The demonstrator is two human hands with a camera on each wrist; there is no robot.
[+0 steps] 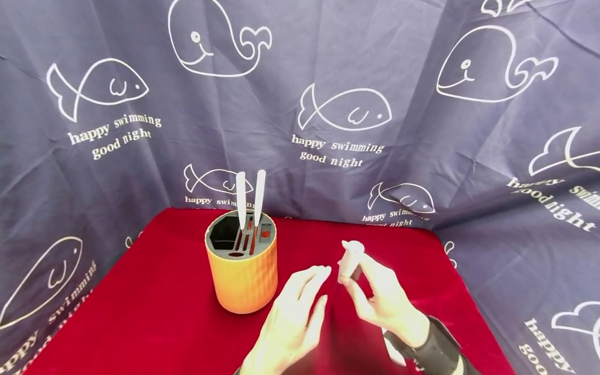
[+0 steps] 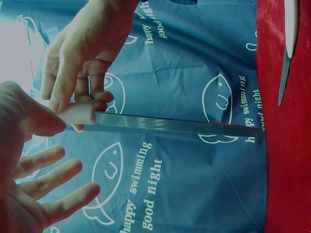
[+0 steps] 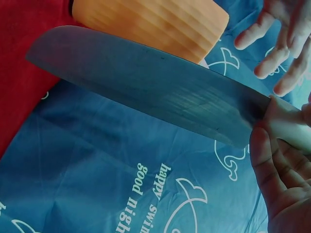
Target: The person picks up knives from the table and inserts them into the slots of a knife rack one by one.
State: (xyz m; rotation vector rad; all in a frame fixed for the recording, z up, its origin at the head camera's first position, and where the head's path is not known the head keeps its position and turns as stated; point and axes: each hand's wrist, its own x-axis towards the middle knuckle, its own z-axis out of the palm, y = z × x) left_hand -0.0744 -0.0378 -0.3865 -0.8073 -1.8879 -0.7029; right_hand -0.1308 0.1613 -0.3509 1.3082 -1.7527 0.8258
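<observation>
My right hand (image 1: 386,299) pinches the white handle (image 1: 351,259) of a kitchen knife between thumb and fingers, above the red cloth. In the right wrist view its broad steel blade (image 3: 146,87) points away from the hand; the left wrist view shows the blade (image 2: 180,125) nearly edge-on. Just left of the handle, my left hand (image 1: 292,312) has its fingers loosely extended and holds nothing. Left of both hands stands an orange knife block (image 1: 246,284) with a dark slotted top. Two white handles (image 1: 241,198) stick up from its slots.
A second white-handled knife (image 2: 290,29) lies on the red cloth (image 1: 154,291); its handle (image 1: 395,350) shows under my right wrist in the head view. Dark blue fabric (image 1: 281,62) printed with fish and whales hangs around the table's back and sides.
</observation>
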